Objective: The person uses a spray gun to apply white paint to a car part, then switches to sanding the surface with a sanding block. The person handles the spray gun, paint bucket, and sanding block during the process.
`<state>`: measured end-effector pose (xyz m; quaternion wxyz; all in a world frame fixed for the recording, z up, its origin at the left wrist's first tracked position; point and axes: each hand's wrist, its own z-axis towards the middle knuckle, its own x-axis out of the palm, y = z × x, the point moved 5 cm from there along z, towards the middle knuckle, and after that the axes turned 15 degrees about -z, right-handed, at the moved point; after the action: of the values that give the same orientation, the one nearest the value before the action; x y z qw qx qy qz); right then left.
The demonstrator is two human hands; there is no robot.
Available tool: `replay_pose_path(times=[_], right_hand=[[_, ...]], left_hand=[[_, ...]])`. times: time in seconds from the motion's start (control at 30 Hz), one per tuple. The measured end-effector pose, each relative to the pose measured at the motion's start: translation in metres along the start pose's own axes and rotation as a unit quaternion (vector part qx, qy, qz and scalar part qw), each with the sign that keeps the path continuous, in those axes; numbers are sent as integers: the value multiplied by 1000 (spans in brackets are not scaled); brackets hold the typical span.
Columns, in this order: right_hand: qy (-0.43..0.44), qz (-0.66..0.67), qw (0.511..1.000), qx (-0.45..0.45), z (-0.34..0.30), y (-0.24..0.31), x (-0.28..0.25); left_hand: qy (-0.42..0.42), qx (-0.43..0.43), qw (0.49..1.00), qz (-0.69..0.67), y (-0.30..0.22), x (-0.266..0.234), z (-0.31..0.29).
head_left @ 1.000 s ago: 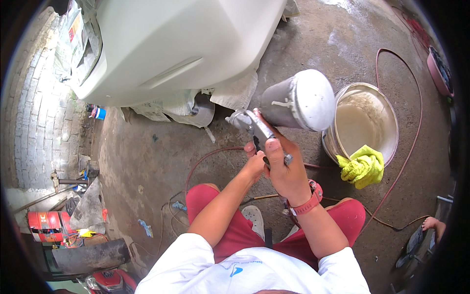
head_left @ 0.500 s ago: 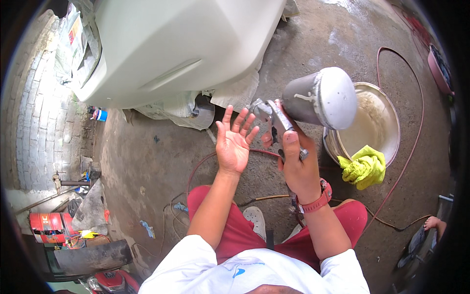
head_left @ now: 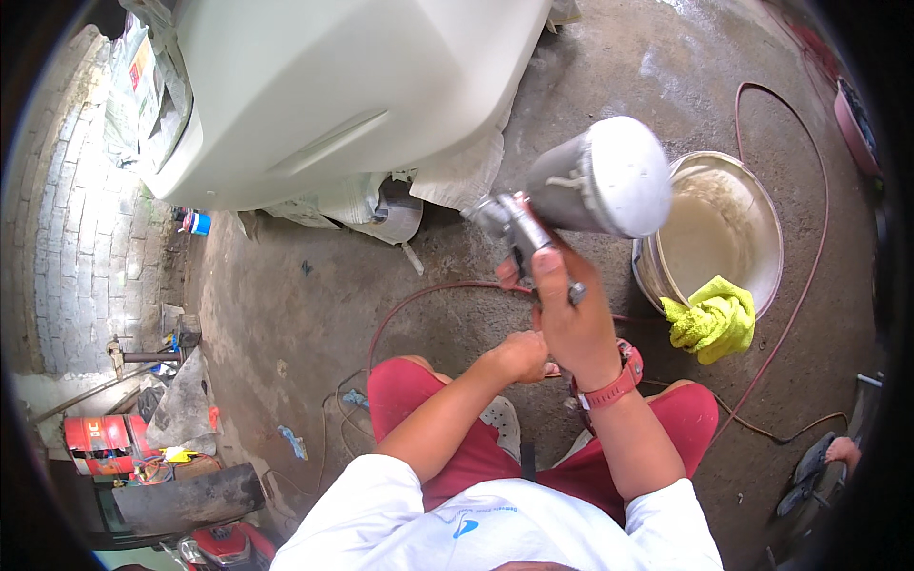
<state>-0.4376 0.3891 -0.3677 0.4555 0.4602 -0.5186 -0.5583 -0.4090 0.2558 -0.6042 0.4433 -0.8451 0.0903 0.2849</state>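
Note:
My right hand (head_left: 579, 319) is wrapped round the handle of a metal spray gun (head_left: 528, 236). The gun's large grey cup (head_left: 600, 181) tilts to the right, its pale round end facing me. My left hand (head_left: 522, 357) is closed just below the gun's handle, close to my right wrist; what its fingers grip is hidden. Ahead stands a large pale, smooth body panel (head_left: 381, 67) with a long slot-like groove, and masking paper (head_left: 333, 205) hangs under its lower edge.
At right, a bucket (head_left: 642, 271) of cloudy liquid has a yellow-green cloth (head_left: 712, 319) over its rim. A red hose (head_left: 821, 219) curves across the concrete floor. A red cylinder (head_left: 95, 438) lies at left by a brick wall (head_left: 86, 238). Another person's foot (head_left: 843, 450) shows at right.
My left hand was open, palm up, left of the gun; it has dropped toward me and closed beneath the handle. The spray gun has shifted slightly left.

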Motion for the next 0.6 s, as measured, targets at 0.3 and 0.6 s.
replay_pose_path(times=[0.3, 0.6], right_hand=[[-180, -47, 982, -22, 7, -7, -33], [-46, -72, 996, -36, -3, -5, 5]], left_hand=[[-1, -61, 998, -1, -26, -34, -10], [-68, 49, 983, -161, -17, -30, 0]])
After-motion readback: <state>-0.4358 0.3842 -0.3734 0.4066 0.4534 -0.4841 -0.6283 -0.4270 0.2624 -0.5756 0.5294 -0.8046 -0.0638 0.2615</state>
